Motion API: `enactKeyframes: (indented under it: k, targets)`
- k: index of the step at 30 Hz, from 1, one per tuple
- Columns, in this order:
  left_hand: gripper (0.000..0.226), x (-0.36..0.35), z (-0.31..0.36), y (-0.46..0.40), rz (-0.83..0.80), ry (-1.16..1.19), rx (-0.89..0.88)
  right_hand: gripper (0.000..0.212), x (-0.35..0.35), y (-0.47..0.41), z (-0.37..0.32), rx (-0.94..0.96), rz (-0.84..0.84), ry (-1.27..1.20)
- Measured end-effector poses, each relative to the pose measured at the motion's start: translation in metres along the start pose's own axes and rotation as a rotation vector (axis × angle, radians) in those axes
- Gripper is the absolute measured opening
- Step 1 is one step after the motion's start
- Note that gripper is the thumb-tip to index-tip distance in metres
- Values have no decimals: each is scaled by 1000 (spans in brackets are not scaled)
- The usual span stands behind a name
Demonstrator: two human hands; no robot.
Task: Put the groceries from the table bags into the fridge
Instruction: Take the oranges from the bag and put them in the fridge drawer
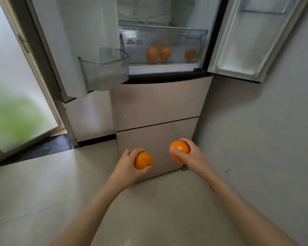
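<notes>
no text, label or number can be read anywhere here.

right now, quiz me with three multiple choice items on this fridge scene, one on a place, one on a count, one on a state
1. Where do the stored oranges lie?
A. clear drawer
B. door bin
C. floor

2. How many oranges does the person hold?
A. one
B. two
C. four

3. The upper fridge doors are:
A. both shut
B. one open
C. both open

Answers: 1 A, they show through the drawer's clear front. 2 B, the left hand grips an orange and the right hand grips another orange. 3 C, left door and right door swing outward.
</notes>
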State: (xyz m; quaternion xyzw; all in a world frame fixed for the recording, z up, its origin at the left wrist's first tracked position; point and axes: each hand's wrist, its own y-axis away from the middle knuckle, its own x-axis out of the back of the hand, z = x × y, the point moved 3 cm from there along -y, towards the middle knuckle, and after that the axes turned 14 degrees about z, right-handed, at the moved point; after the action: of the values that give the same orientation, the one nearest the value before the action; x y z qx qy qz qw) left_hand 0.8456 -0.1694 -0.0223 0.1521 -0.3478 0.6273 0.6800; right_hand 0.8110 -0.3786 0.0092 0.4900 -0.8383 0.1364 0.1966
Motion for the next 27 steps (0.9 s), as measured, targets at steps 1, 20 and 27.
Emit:
enactKeyframes:
  k: [1,20,27]
  targets:
    - [62,-7,5,-15,0,0,-20,61,5,-15,-1,3,23,-4]
    - [57,-8,152,-407,454,310,-222,61,35,-379,-162,352,291,-231]
    - [57,22,181,-495,697,229,-290,49,33,-477,-230,449,334,-307]
